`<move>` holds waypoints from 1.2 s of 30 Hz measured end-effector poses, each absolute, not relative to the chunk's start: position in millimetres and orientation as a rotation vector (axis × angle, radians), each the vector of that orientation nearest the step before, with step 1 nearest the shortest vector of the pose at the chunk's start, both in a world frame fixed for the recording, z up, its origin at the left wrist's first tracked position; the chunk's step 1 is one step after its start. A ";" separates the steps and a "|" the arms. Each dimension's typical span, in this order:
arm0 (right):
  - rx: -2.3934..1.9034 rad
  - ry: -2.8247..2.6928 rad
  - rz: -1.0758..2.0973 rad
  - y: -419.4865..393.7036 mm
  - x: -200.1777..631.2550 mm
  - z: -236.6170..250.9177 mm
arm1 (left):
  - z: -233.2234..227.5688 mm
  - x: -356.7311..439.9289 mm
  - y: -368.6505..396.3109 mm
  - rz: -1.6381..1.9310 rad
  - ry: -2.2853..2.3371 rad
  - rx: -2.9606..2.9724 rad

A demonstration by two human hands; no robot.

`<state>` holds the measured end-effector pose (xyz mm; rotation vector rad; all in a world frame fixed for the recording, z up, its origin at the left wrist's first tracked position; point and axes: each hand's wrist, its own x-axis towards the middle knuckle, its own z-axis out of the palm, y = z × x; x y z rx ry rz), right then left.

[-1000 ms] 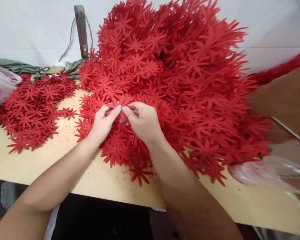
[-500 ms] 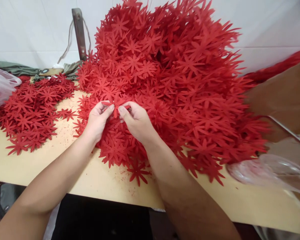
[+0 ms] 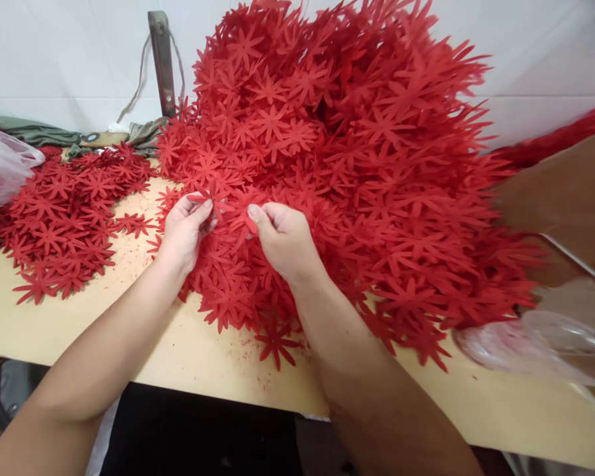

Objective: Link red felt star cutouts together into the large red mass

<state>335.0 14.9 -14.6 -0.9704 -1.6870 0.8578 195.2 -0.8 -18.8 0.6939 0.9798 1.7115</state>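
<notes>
Two red flower cutouts are pinched apart at the near edge of the big heap (image 3: 357,165): one (image 3: 209,196) is gripped by the left hand (image 3: 184,228), another (image 3: 245,210) by the right hand (image 3: 283,241) (both closed), side by side above the table (image 3: 188,357).

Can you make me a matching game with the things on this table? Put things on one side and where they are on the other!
Things:
1. big flower heap
2. small flower pile
3. metal bracket
4. clear plastic bag

Places:
A. upright against the white wall
B. right edge of the table
C. middle of the table, behind both hands
D. left side of the table

Pairs: 1-C, 2-D, 3-A, 4-B

Bonus: the left hand and right hand each pinch a red flower.
</notes>
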 end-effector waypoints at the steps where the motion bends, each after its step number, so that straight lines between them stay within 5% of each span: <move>1: -0.967 -1.666 0.869 15.0 334.9 -14.0 | -18.1 194.8 -0.8 1.706 0.978 0.711; 13: -0.860 -1.445 1.167 14.3 330.0 -10.2 | -10.2 215.9 -19.1 1.401 1.000 1.101; 24: -0.700 -1.468 1.500 17.2 331.3 -14.2 | -14.0 208.0 -12.4 1.541 1.084 0.973; 36: -0.807 -1.452 1.320 19.7 331.2 -17.2 | -14.6 212.5 -15.2 1.554 1.044 1.174</move>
